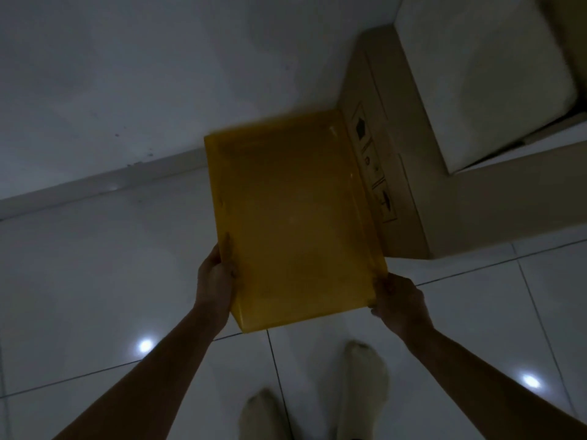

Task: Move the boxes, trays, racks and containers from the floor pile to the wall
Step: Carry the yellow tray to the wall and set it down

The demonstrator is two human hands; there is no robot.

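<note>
A flat yellow plastic tray is held in the air above the floor, its far end reaching the white wall and its baseboard. My left hand grips the tray's near left edge. My right hand grips its near right corner. The tray's underside or flat face is turned toward me. Its right edge lies close beside a cardboard box that stands against the wall.
The cardboard box has printed handling symbols on its side and holds a white block on top. White glossy floor tiles show light spots. My feet in pale socks stand below the tray.
</note>
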